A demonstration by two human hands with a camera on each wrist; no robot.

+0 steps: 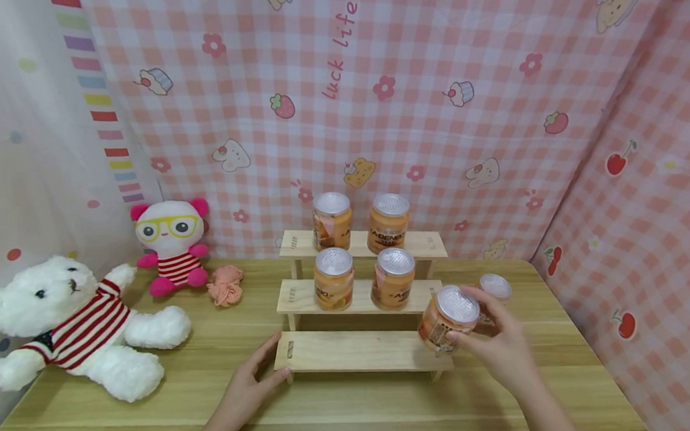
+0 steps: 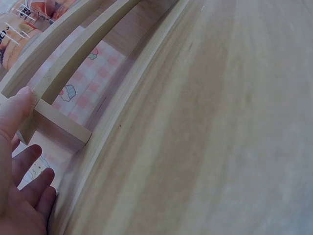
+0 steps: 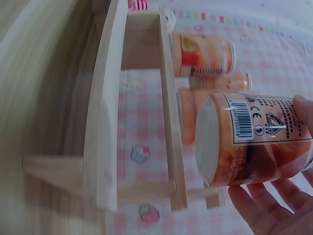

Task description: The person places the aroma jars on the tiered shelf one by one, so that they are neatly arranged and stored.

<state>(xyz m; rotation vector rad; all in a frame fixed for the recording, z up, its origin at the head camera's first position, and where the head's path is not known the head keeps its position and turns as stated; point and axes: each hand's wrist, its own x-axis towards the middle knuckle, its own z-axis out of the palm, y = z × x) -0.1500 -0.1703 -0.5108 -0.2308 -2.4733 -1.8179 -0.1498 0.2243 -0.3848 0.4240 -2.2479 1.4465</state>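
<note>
A three-step wooden display stand (image 1: 364, 351) stands on the table. My left hand (image 1: 251, 380) holds the left end of its lowest step, with the thumb (image 2: 18, 108) on the corner. In my right hand (image 1: 500, 341) is an orange-labelled can (image 1: 451, 317) with a silver lid, tilted over the lowest step's right end. Its barcode (image 3: 241, 120) and pale base show in the right wrist view. Two like cans stand on the top step, a left one (image 1: 332, 223) and a right one (image 1: 389, 223). The middle step bears a left can (image 1: 333, 280) and a right can (image 1: 392, 279).
Another can (image 1: 495, 287) stands on the table right of the stand, partly behind my right hand. On the left are a white teddy bear (image 1: 87, 326), a pink panda plush (image 1: 174, 250) and a pink yarn bundle (image 1: 226, 285). A checked curtain (image 1: 387, 128) hangs behind.
</note>
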